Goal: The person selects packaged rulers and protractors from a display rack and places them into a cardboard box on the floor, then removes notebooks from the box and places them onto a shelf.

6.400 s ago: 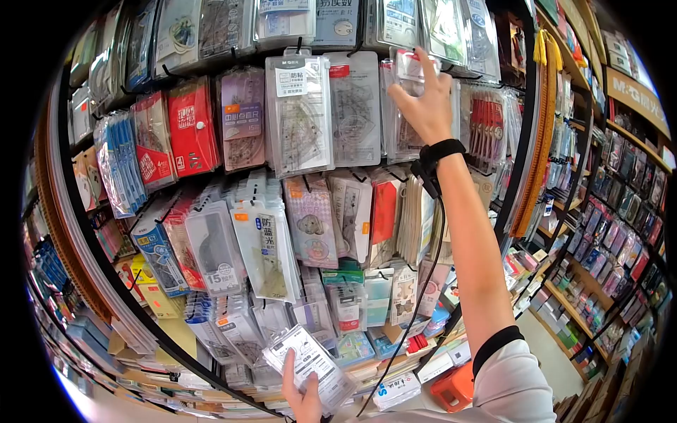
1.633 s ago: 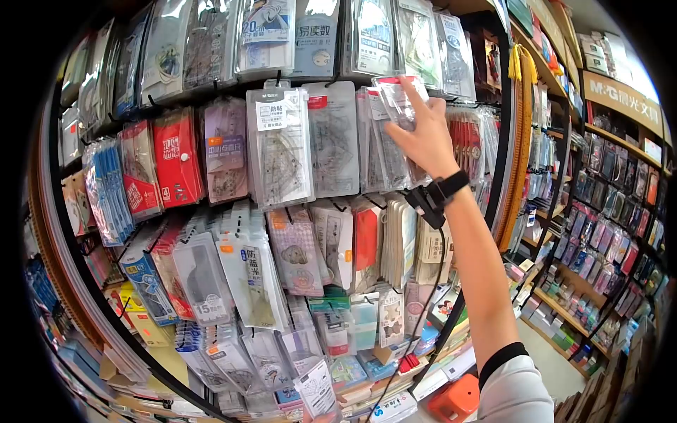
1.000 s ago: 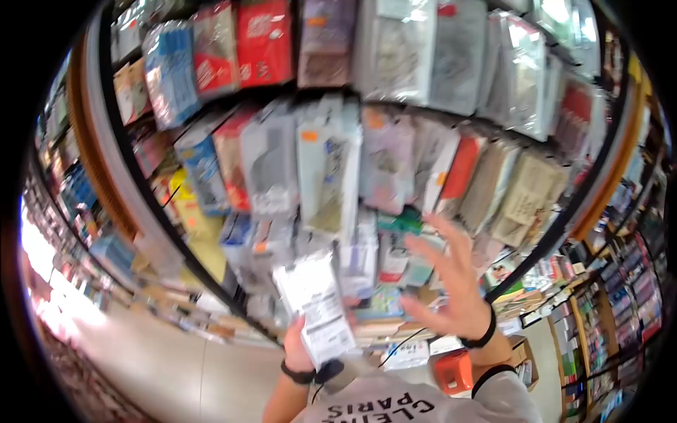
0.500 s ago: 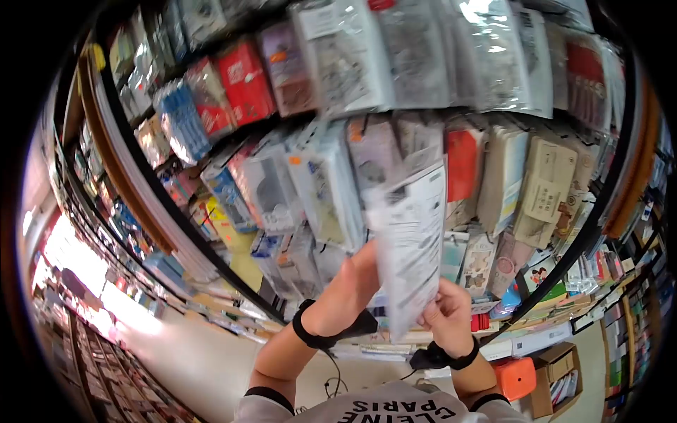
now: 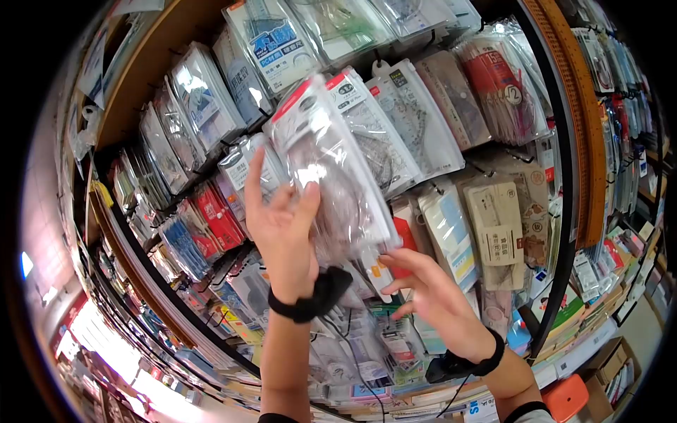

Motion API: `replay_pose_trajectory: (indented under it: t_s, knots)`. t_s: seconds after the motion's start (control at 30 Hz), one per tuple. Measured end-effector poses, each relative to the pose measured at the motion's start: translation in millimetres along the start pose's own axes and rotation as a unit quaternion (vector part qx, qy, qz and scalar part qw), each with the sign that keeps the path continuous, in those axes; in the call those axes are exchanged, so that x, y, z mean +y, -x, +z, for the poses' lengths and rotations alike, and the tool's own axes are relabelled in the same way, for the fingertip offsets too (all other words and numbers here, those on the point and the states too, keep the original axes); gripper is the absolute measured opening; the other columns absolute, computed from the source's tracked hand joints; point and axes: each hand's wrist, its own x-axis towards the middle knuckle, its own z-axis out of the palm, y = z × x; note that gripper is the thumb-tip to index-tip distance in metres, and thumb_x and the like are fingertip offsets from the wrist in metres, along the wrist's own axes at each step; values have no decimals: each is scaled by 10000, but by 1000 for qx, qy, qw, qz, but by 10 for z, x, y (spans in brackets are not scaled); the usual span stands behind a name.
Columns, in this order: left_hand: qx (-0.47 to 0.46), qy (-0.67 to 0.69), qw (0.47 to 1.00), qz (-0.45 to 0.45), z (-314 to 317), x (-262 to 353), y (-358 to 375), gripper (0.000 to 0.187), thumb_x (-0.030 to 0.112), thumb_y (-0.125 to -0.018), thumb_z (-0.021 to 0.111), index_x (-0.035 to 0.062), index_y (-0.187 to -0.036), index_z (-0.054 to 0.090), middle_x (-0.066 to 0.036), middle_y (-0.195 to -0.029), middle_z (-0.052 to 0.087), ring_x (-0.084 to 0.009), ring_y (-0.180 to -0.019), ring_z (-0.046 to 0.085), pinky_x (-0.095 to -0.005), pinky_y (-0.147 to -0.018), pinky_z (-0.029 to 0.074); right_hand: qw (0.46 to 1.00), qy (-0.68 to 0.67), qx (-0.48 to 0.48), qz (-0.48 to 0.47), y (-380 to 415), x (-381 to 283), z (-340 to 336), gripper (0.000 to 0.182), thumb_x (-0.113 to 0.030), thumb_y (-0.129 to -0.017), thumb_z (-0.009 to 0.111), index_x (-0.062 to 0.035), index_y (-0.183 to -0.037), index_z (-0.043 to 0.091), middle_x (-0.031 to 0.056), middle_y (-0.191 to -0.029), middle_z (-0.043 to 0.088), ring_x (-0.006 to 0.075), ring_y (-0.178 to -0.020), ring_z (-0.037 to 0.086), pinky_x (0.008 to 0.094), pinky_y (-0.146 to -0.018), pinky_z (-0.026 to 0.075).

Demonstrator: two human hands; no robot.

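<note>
In front of me a clear plastic packet with a red and white top band point(image 5: 342, 169) sits tilted against the hanging rows, its contents blurred by glare. My left hand point(image 5: 282, 229) is at its left side, fingers spread and pointing up, with the thumb overlapping the packet's surface. Below the packet's lower right corner is my right hand point(image 5: 441, 303), palm turned inward and fingers stretched apart, the fingertips close to that corner. Just behind and to the right hang similar clear packets of drawing rulers point(image 5: 416, 116). Both wrists wear black bands.
Hooks full of packets cover the rack, among them red packs point(image 5: 497, 88) and a beige pack point(image 5: 497, 236). A dark upright post point(image 5: 564, 141) and long wooden rulers point(image 5: 591, 162) stand at the right. An orange stool point(image 5: 566, 398) and a cardboard box point(image 5: 612, 374) are low right.
The view has tilted up to the upper rows. Both hands have risen and spread their fingers; the white printed sheet-like packet between them earlier now shows as a red-topped packet against the rack.
</note>
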Motion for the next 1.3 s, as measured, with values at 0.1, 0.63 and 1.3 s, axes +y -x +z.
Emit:
replay_pose_trajectory:
  t_s: [0.1,0.63,1.3]
  knots:
    - [24,-56,997,37,128,-153,-414,542,-37,-795,662,-35,-1295,451,-120,-1056,565,-124,-924,563,-226,-799,473,996,85,-13,13,92,-13,-100,468,-150,-895,537,-72,-1330,383,75,-1315,364,155,-1046,449,279,-841,408]
    - [33,-73,997,20,321,-414,-386,461,-15,-802,659,-95,-1230,508,-146,-1145,565,-109,-883,575,-214,-762,484,969,225,2,106,572,14,-291,354,-149,-857,613,-86,-1188,504,100,-1275,348,170,-1009,457,282,-795,446]
    - [-1,-85,995,58,127,-409,-584,466,6,-793,672,-131,-1205,505,-154,-1096,597,-113,-890,570,-225,-751,476,948,272,114,122,879,168,35,353,-112,-836,631,-105,-1172,521,86,-1257,371,175,-1016,477,286,-794,457]
